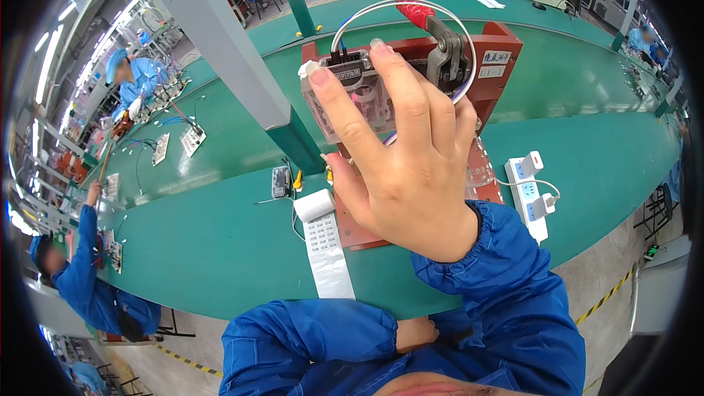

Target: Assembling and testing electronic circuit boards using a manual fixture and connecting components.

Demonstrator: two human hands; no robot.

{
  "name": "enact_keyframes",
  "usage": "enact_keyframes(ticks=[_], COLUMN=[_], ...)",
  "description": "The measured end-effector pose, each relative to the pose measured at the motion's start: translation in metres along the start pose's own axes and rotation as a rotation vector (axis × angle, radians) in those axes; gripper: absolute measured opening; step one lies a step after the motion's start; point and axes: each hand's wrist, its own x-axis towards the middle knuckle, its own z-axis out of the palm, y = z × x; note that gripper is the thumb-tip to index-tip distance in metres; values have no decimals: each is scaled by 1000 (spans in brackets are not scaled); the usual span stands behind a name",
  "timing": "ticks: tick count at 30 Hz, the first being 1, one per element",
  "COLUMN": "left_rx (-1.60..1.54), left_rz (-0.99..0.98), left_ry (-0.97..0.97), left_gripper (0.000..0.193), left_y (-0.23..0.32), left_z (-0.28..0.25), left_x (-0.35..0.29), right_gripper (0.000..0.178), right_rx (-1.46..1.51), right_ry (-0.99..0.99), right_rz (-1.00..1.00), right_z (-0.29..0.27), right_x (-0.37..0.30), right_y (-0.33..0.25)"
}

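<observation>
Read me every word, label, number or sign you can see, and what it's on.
Upper white rectangular sticker, red metal fixture: dark characters, not copied out.
Lower white sticker, same fixture: marks too unclear to read.
Small rectangular window, clear plastic box: tiny marks, too small.
White paper label strip: dark printed rows, too small.

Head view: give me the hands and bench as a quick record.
Right hand: fingers spread over clear-cased meter
Left hand: hidden behind right sleeve; wrist visible
Fixture: red fixture with red-handled toggle clamp
Left of fixture: label roll, partly unrolled
Right of fixture: white power strip
Surface: green workbench
</observation>
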Motion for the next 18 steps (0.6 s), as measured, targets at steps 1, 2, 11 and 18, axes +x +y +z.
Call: enact_keyframes(ticks=[1, 2, 11, 18], left_rx=[-22, -22, 1359, -117], left_rz=[-27, -28, -4, 102], left_ry=[-32, -31, 195, -20], left_gripper=[12, 12, 11, 17], left_y=[1, 4, 18, -10], left_z=[7, 13, -23, -14], left_x=[0, 1, -2, 1], right_gripper=[76, 76, 85, 87], right_rx=[17, 33, -4, 29], right_ry=[-32, -63, -76, -18], right_rz=[4, 8, -32, 12], right_z=[-3, -6, 4, 17], right_x=[1, 3, -5, -12], right_y=[-1, -1, 4, -6])
